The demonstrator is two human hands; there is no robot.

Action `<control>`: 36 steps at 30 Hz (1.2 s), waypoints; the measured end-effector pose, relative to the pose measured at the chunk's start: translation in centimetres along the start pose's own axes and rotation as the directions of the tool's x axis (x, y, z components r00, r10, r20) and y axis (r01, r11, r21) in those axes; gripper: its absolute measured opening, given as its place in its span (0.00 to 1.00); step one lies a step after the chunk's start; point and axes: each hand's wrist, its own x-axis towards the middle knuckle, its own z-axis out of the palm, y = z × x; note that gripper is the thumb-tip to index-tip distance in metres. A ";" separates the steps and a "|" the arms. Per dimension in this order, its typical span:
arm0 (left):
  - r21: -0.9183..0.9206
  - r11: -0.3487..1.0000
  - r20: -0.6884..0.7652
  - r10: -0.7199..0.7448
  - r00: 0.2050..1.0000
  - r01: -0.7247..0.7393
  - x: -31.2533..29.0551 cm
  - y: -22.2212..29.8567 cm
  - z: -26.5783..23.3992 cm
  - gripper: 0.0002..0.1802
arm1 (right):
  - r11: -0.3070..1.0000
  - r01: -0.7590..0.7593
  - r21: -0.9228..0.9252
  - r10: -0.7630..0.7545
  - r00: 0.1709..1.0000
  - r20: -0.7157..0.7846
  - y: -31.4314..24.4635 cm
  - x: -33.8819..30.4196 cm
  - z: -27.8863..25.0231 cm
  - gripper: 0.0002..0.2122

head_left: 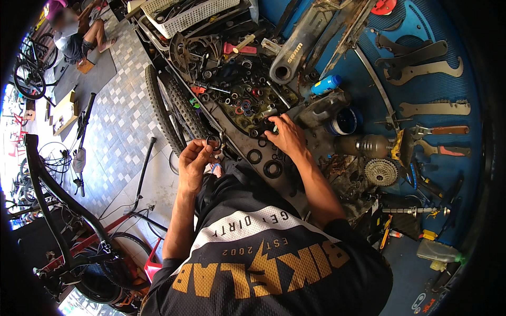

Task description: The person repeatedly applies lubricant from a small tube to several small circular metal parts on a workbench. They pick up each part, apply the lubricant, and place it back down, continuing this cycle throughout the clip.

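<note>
My left hand (194, 160) is raised in front of my body at the bench's near edge. Its thumb and fingers pinch a dark ring (213, 141). Over the bench, my right hand (288, 138) reaches down with thumb and fingers apart, close to small metal parts. Beside that hand, two black rings lie flat, a smaller ring (254, 156) and a larger ring (273, 169). Several small coloured rings (245, 107) are spread farther back among greasy parts. What lies directly under my right fingers is partly hidden.
A bicycle crank arm (300, 47), a blue bottle (327, 84) and a cassette (381, 173) crowd the bench's right side. Wrenches (435, 108) hang on the blue wall. Tyres (161, 113) stand by the bench's left edge. A bicycle frame (63, 205) is left; a person (79, 42) sits beyond.
</note>
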 end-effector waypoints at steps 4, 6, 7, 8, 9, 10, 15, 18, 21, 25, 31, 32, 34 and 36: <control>-0.007 1.000 0.000 -0.001 1.000 0.001 0.0 0.0 0.0 0.08 | 1.000 0.012 0.024 -0.012 0.999 -0.033 -0.2 -0.1 -0.6 0.21; 0.000 1.000 0.008 0.005 1.000 -0.005 0.0 0.0 0.0 0.08 | 0.998 0.024 0.058 -0.021 0.999 -0.050 -0.3 -0.1 -1.1 0.21; -0.001 1.000 0.007 0.005 1.000 -0.004 0.1 0.0 0.0 0.08 | 0.997 0.028 0.070 -0.023 0.998 -0.061 -0.3 0.0 -1.3 0.20; 0.003 1.000 0.013 0.007 1.000 -0.007 0.1 0.0 0.1 0.08 | 0.996 0.016 0.084 -0.010 0.997 -0.072 -0.3 0.1 -1.5 0.21; 0.004 1.000 0.014 0.007 1.000 -0.007 0.1 0.1 0.1 0.09 | 0.995 0.005 0.095 0.003 0.996 -0.087 -0.4 0.4 -1.6 0.21; 0.002 1.000 0.012 0.005 1.000 -0.005 0.1 0.1 0.1 0.09 | 0.994 0.009 0.107 0.003 0.994 -0.114 -0.3 0.6 -1.7 0.21; -0.001 1.000 0.014 0.006 1.000 -0.006 0.0 0.1 0.2 0.08 | 0.995 0.015 0.094 -0.002 0.991 -0.135 -0.3 1.4 -1.4 0.20; -0.003 1.000 0.006 0.011 1.000 -0.011 0.0 0.1 0.1 0.07 | 0.995 0.046 0.085 -0.037 0.994 -0.105 -0.1 0.9 -1.3 0.17; -0.015 1.000 0.015 0.006 1.000 -0.006 0.0 -0.1 0.1 0.07 | 0.997 0.063 0.044 -0.061 0.997 -0.037 0.3 0.0 -1.2 0.12; -0.020 1.000 0.017 -0.011 1.000 0.012 0.0 -0.3 0.3 0.06 | 0.997 0.078 0.001 -0.078 0.997 -0.014 0.7 -0.8 -0.5 0.07; -0.006 1.000 0.036 -0.024 0.999 0.025 0.1 -0.1 0.7 0.06 | 0.989 0.116 0.094 -0.105 0.988 -0.111 0.0 -0.5 -0.6 0.05; -0.013 0.999 0.040 -0.029 0.999 0.029 0.1 0.0 0.7 0.06 | 0.988 0.091 0.124 -0.076 0.990 -0.120 -0.3 -0.4 -0.9 0.05; -0.031 0.998 0.047 -0.050 0.998 0.052 0.1 0.1 1.0 0.07 | 0.965 0.203 0.165 -0.162 0.959 -0.232 -0.4 0.0 -1.8 0.06; -0.047 0.997 0.065 -0.052 0.997 0.055 0.1 0.2 1.4 0.07 | 0.967 0.200 0.157 -0.163 0.962 -0.221 -0.4 -0.2 -2.2 0.07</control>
